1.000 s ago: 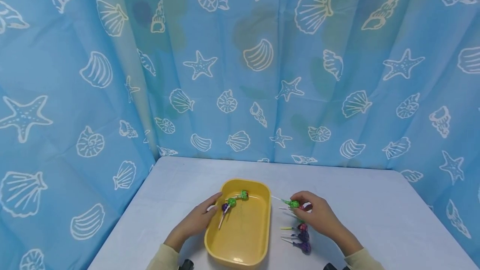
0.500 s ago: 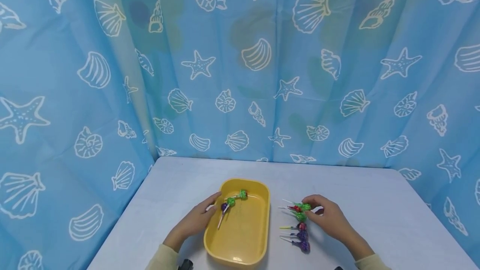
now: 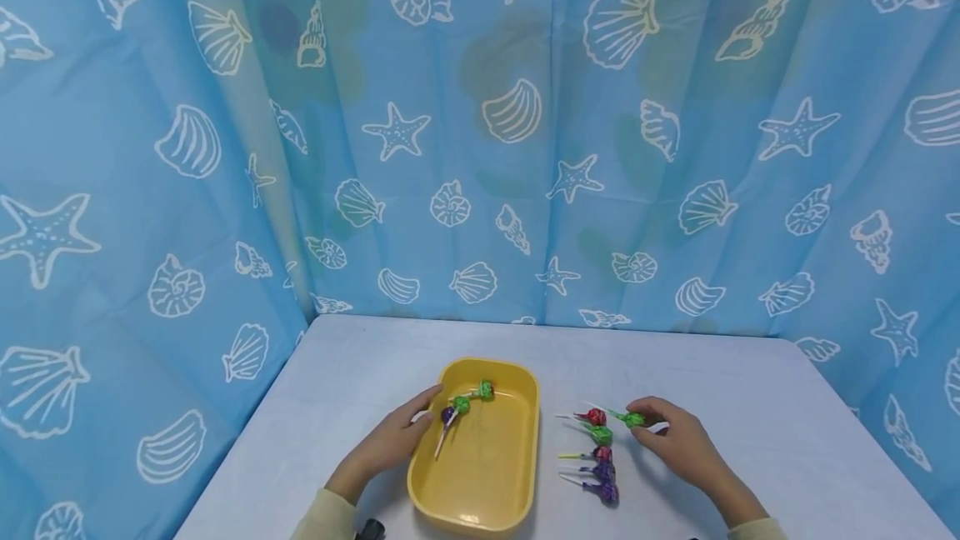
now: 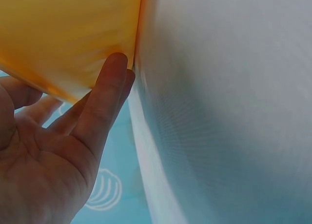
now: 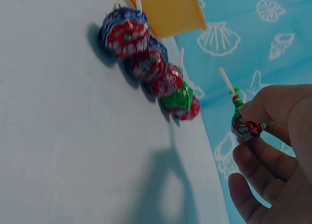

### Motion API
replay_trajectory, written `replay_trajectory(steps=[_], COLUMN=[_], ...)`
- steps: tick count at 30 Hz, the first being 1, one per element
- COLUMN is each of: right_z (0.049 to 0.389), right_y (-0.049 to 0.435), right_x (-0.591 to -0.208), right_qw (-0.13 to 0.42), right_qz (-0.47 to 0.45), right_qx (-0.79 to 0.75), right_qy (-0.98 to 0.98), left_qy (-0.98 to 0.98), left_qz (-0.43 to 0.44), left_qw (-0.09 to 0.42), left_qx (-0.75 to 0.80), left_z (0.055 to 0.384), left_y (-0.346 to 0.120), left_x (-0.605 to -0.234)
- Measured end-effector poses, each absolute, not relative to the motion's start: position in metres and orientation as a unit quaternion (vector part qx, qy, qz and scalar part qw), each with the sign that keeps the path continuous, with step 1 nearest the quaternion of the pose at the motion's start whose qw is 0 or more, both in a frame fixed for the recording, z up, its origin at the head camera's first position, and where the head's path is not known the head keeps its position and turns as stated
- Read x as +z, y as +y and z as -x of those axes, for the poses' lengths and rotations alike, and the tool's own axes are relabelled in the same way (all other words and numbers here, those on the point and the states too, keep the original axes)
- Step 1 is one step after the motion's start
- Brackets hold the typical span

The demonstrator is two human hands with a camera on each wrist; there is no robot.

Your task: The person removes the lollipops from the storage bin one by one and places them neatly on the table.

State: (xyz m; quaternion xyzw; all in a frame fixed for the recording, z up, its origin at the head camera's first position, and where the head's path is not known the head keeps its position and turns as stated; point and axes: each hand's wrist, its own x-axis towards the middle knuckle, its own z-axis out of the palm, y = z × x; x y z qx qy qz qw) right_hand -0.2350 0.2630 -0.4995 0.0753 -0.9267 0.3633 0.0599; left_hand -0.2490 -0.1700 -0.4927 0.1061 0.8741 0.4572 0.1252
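My right hand (image 3: pixel 678 440) pinches a green-wrapped lollipop (image 3: pixel 632 420) by its candy head between thumb and fingers, the white stick pointing left. In the right wrist view, this lollipop (image 5: pixel 246 126) shows red and green wrapping and is held off the table. At the left side of a yellow tray (image 3: pixel 480 515), my left hand (image 3: pixel 390 440) grips the rim, thumb over the edge. Its fingers (image 4: pixel 105 102) lie along the outer wall in the left wrist view. Inside the tray are two green lollipops (image 3: pixel 461 404) and a purple one (image 3: pixel 448 415).
Right of the tray lies a column of lollipops: a red one (image 3: pixel 595 416) and a green one (image 3: pixel 602 435) at the back, then another red one (image 3: pixel 603 454) and purple ones (image 3: pixel 606 492) nearer. A blue shell-patterned curtain (image 3: pixel 480 190) hangs behind the white table (image 3: pixel 720 373).
My right hand has moved right, drawing the green lollipop away from the tray and clear of the red and green ones beside it. My left hand stays on the tray.
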Motion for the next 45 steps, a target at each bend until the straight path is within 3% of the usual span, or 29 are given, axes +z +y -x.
replay_trajectory(steps=[15, 32, 40, 45], right_z=[0.242, 0.247, 0.245, 0.243], right_y=[0.286, 0.292, 0.289, 0.284], right_x=[-0.506, -0.509, -0.506, -0.499], right_qw=[-0.004, -0.031, -0.031, 0.012], right_qz=[-0.036, -0.039, -0.041, -0.058], right_qx=[0.312, 0.275, 0.273, 0.267], right_qy=[-0.949, -0.960, -0.961, -0.962], left_qy=[0.879, 0.876, 0.876, 0.873], left_qz=[-0.100, -0.093, -0.097, -0.098], left_qw=[0.118, 0.129, 0.127, 0.133], left_qx=[0.452, 0.455, 0.455, 0.459], left_z=[0.248, 0.248, 0.248, 0.249], left_y=[-0.173, -0.171, -0.171, -0.172], left_x=[-0.495, -0.491, -0.492, -0.492])
